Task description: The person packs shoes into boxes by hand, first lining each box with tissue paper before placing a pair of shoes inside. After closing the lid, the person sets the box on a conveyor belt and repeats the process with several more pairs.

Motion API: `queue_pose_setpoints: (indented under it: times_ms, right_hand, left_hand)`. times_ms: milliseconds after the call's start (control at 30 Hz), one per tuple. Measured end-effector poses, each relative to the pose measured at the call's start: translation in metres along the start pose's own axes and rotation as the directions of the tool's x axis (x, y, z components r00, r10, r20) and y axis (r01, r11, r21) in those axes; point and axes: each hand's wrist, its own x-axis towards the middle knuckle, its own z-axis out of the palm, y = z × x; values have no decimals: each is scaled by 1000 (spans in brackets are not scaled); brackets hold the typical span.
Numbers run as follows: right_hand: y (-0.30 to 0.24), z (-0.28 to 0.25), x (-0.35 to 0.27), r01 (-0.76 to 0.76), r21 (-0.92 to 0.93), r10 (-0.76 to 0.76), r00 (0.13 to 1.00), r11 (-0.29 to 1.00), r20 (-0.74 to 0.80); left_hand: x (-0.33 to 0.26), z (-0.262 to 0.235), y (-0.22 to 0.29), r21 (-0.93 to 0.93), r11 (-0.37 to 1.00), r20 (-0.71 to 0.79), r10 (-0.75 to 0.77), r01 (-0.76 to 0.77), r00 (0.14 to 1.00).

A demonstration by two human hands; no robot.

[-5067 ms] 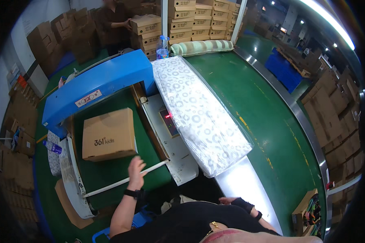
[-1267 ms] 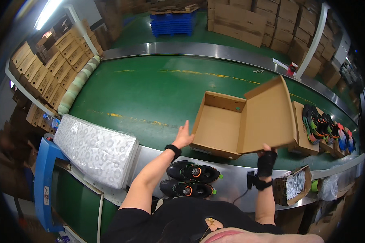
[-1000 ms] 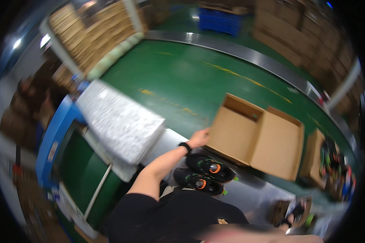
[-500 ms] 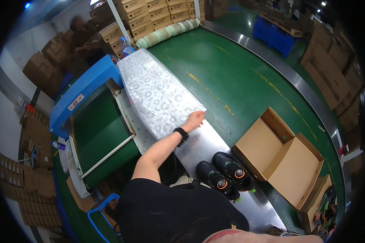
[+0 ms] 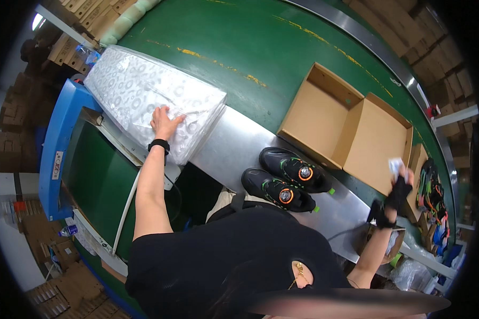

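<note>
My left hand (image 5: pixel 165 124), with a black band at the wrist, lies with fingers apart on a stack of white tissue paper (image 5: pixel 127 80) printed with grey rings. At the right, my right hand (image 5: pixel 402 186) wears a black fingerless glove and pinches a small white packet (image 5: pixel 395 164). That hand is by the near right edge of an open brown shoebox (image 5: pixel 375 146), whose inside shows nothing in it. Between my hands, a pair of black sneakers with orange-ringed dials stands side by side: the far sneaker (image 5: pixel 290 166) and the near sneaker (image 5: pixel 269 187).
The metal ledge (image 5: pixel 234 135) runs beside the green conveyor belt (image 5: pixel 239 48). To the left is a blue machine (image 5: pixel 58 143) over another green belt. Colourful laces (image 5: pixel 431 191) lie at the right, near a small open carton (image 5: pixel 391 242) below my right hand. Stacked cartons (image 5: pixel 85 21) stand behind.
My left hand has moved from the paper stack's near corner onto its top, fingers spreading. My right hand has come into view holding the white packet. The whole view has shifted.
</note>
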Motion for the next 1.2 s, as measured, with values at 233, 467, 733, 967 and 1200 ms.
queue_pose_setpoints:
  times_ms: [233,467,733,967,1200]
  right_hand:
    - [-14,113,25,-244,-67,251,896,967,367]
    - [-30,120,-1,-176,66,101,790,982,604]
    - [-74,107,-48,21,141,-137,408,990,903]
    - [-91,128,-81,-490,220,95,540,843,836]
    - [29,28,46,-182,235,203,977,955,-65]
  left_hand:
    - [-3,11,-56,-65,982,-148,165,-176,975]
    - [11,-35,-62,-43,981,-270,172,-191,947]
    - [-74,-182,190,-843,433,-157,371,-320,915]
    - [-155,-94,373,-992,116,67,782,-40,619]
    - [-145,-6,392,-230,181,-210,950,-956,230]
